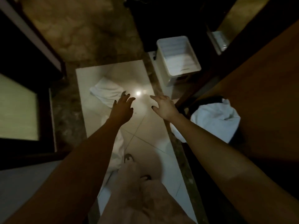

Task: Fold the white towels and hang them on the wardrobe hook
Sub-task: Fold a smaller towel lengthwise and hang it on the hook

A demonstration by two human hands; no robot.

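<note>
The grip of the left hand (123,107) and right hand (163,107) is seen spread and empty near the towel (106,92) on the floor (142,126), whose edges could be missed in this gloom.

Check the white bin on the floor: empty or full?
Empty. The bin stands upright, no lid, and its bare ribbed walls and bottom show all the way down.

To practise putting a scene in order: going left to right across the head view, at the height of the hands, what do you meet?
Pale lit panel → white towel on the floor → left hand → right hand → bunched white cloth.
</note>
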